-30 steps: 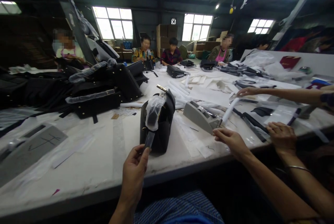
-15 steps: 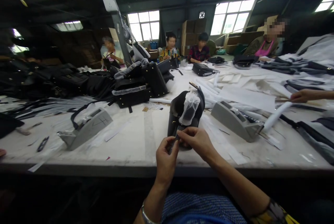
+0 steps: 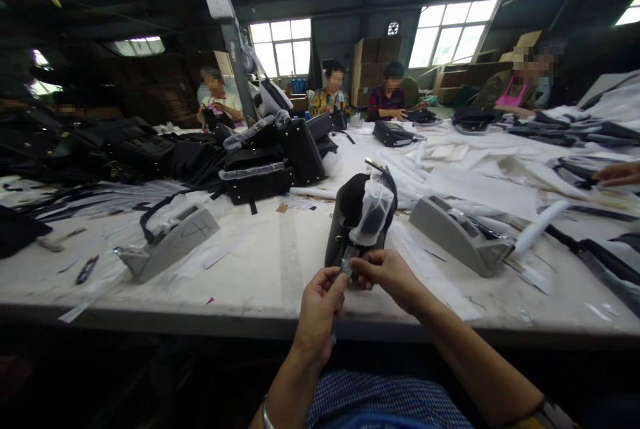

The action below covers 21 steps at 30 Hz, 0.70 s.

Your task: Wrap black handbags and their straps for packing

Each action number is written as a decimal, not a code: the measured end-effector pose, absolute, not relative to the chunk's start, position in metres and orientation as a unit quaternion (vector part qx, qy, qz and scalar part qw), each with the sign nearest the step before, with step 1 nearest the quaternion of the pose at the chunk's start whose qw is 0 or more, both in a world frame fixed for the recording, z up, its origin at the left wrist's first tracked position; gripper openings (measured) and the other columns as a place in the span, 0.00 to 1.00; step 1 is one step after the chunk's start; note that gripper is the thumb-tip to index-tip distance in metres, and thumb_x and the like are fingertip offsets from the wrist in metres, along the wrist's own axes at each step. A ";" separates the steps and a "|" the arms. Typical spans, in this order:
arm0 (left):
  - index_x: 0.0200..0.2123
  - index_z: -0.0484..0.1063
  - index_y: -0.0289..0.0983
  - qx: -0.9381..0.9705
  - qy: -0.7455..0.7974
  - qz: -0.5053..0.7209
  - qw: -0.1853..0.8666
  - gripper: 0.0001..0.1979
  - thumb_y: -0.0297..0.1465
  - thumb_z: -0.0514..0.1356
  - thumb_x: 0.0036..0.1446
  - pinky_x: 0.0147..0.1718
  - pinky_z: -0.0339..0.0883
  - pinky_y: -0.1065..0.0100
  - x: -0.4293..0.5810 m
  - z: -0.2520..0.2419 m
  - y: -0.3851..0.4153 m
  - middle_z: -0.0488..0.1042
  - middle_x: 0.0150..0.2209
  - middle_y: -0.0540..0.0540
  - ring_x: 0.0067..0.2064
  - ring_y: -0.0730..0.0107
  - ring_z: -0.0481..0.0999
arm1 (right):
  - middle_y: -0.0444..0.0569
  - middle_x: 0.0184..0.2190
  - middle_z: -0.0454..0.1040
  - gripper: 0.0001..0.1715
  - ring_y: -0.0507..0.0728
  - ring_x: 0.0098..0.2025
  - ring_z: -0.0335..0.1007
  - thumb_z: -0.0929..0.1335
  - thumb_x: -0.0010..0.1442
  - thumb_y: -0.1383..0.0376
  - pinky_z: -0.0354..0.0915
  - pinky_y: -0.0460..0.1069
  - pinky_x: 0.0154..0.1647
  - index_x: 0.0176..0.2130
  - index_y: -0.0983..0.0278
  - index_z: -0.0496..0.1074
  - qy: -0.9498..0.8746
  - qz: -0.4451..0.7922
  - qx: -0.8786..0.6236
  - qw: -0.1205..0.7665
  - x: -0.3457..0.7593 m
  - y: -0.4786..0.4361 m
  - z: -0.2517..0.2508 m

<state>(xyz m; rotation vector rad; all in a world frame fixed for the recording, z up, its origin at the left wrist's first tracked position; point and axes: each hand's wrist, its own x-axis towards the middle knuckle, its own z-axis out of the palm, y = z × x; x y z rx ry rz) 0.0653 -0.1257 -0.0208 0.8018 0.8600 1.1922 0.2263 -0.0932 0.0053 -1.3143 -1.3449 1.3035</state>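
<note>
A black bag (image 3: 343,222) stands on the white table (image 3: 260,276) in front of me, with clear plastic wrap (image 3: 373,212) bunched over its upper right part. My left hand (image 3: 323,302) pinches the lower end of a small strap piece covered in clear film (image 3: 347,260) at the bag's near side. My right hand (image 3: 385,272) is closed at the same piece, its fingertips just right of my left fingertips. The far side of the bag and part of my right fingers are hidden.
Grey tape dispensers stand left (image 3: 170,239) and right (image 3: 460,236) of the bag. Black bags (image 3: 300,149) are piled behind. A small cutter (image 3: 87,270) lies at the left. A co-worker's hand (image 3: 617,174) reaches in at the right; several people sit across the table.
My fingers have shifted slightly on the strap piece, and more of its shiny film shows. The co-worker's hand at the right has drawn back toward the frame edge.
</note>
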 end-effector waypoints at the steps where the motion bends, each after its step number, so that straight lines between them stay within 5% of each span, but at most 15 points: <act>1: 0.41 0.72 0.35 0.347 0.371 0.517 0.689 0.20 0.42 0.69 0.52 0.16 0.42 0.79 0.064 -0.019 -0.126 0.64 0.25 0.56 0.20 0.86 0.50 | 0.49 0.22 0.77 0.26 0.50 0.22 0.69 0.75 0.50 0.46 0.65 0.45 0.25 0.26 0.67 0.77 -0.529 0.548 -0.490 0.424 0.228 -0.093 -0.001; 6: 0.36 0.72 0.33 0.305 0.336 0.460 0.763 0.21 0.43 0.72 0.48 0.15 0.39 0.81 0.061 -0.014 -0.128 0.69 0.33 0.51 0.20 0.90 0.47 | 0.49 0.32 0.79 0.22 0.54 0.34 0.74 0.72 0.57 0.49 0.69 0.49 0.40 0.37 0.66 0.77 -0.547 0.571 -0.417 0.448 0.228 -0.098 -0.022; 13: 0.32 0.70 0.32 0.289 0.354 0.434 0.777 0.22 0.41 0.74 0.44 0.12 0.36 0.80 0.062 -0.015 -0.121 0.72 0.33 0.50 0.17 0.92 0.49 | 0.45 0.27 0.77 0.15 0.55 0.31 0.71 0.64 0.62 0.58 0.64 0.46 0.31 0.31 0.64 0.75 -0.610 0.378 -0.523 0.460 0.211 -0.099 -0.016; 21: 0.32 0.71 0.31 0.280 0.360 0.412 0.789 0.24 0.40 0.76 0.39 0.12 0.35 0.81 0.059 -0.009 -0.117 0.72 0.30 0.51 0.16 0.94 0.48 | 0.48 0.33 0.81 0.14 0.59 0.37 0.77 0.67 0.58 0.58 0.68 0.48 0.37 0.34 0.64 0.79 -0.584 0.453 -0.510 0.440 0.204 -0.093 -0.004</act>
